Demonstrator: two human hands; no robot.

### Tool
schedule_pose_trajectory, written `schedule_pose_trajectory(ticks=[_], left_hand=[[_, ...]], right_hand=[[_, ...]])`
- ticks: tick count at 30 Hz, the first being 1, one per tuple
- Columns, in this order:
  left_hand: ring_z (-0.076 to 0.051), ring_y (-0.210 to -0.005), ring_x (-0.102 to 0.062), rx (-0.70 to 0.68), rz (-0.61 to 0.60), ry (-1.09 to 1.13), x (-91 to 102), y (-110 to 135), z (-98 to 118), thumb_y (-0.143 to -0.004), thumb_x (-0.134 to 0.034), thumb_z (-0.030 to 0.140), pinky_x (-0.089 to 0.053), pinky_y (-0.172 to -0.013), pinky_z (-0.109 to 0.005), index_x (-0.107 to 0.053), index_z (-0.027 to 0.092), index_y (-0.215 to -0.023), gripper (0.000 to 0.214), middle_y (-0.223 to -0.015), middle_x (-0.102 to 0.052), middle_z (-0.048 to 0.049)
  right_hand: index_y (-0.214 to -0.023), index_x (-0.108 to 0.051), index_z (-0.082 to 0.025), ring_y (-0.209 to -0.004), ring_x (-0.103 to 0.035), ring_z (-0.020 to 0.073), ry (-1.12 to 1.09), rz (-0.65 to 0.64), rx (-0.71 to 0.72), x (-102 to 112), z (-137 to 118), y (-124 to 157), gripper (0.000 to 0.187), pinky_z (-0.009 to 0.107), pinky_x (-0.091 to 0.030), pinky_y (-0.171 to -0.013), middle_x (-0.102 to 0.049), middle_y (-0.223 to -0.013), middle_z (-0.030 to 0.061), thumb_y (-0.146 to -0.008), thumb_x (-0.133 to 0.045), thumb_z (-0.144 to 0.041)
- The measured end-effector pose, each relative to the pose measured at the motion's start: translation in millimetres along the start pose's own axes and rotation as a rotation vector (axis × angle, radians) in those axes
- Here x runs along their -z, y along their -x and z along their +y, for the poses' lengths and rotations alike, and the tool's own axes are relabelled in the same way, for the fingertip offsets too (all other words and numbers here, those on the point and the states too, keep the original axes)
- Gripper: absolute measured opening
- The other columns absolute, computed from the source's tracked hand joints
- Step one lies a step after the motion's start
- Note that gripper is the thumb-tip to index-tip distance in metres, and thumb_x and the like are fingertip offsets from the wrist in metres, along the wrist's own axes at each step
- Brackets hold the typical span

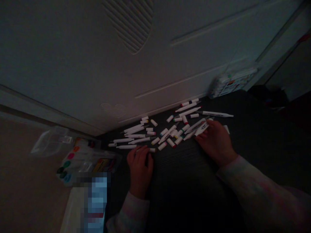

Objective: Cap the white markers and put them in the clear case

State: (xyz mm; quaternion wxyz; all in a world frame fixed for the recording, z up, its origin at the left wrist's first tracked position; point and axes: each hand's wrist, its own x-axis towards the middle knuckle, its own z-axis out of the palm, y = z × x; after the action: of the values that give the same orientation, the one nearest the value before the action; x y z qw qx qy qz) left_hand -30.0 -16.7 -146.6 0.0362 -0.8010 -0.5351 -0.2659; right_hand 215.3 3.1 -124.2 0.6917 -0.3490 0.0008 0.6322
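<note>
White double-ended markers (137, 130) without caps and several loose white caps (162, 146) with coloured ends lie scattered across the dark tabletop. My right hand (216, 140) is closed, with a white marker (202, 128) pinched between thumb and fingers; its tip points down to the left. Other markers lie just under and beside it. My left hand (141, 165) rests on the table at the left of the pile, thumb apart from the fingers. Its fingertips are by a marker (126, 147) and a cap (152, 150). The dim light hides what lies beneath those fingers.
A clear plastic case (86, 161) with coloured round pieces stands open at the left edge. A transparent pack (233, 83) leans by the wall at the back right. The pale panel (155, 71) rises behind the table. A blurred bright patch (97, 200) lies at lower left.
</note>
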Motion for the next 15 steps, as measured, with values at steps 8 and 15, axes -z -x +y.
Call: schedule_pose_trajectory(ticks=[8,15], left_hand=[[-0.025,-0.09,-0.052,0.136,0.046,-0.069,14.6,5.2,-25.1,-0.074,-0.047,0.015,-0.038,-0.082,-0.041,-0.054,0.018,-0.09,0.017,-0.09,-0.059,-0.0081],[-0.027,-0.097,-0.048,0.154,-0.111,-0.083,10.5,6.2,-20.8,-0.07,-0.049,0.017,-0.036,-0.086,-0.043,-0.054,0.017,-0.092,0.023,-0.097,-0.055,-0.0101]], right_hand=[[-0.055,-0.042,-0.018,-0.034,-0.032,0.0045,0.011,-0.018,0.004,0.8,-0.2,-0.1,0.02,0.016,-0.031,-0.034,-0.034,-0.043,-0.0064,-0.074,-0.049,-0.018],[-0.054,-0.04,-0.018,-0.035,-0.032,0.0053,0.017,0.015,0.002,-1.9,-1.2,1.2,0.024,0.017,-0.03,-0.035,-0.033,-0.041,-0.0056,-0.077,-0.043,-0.017]])
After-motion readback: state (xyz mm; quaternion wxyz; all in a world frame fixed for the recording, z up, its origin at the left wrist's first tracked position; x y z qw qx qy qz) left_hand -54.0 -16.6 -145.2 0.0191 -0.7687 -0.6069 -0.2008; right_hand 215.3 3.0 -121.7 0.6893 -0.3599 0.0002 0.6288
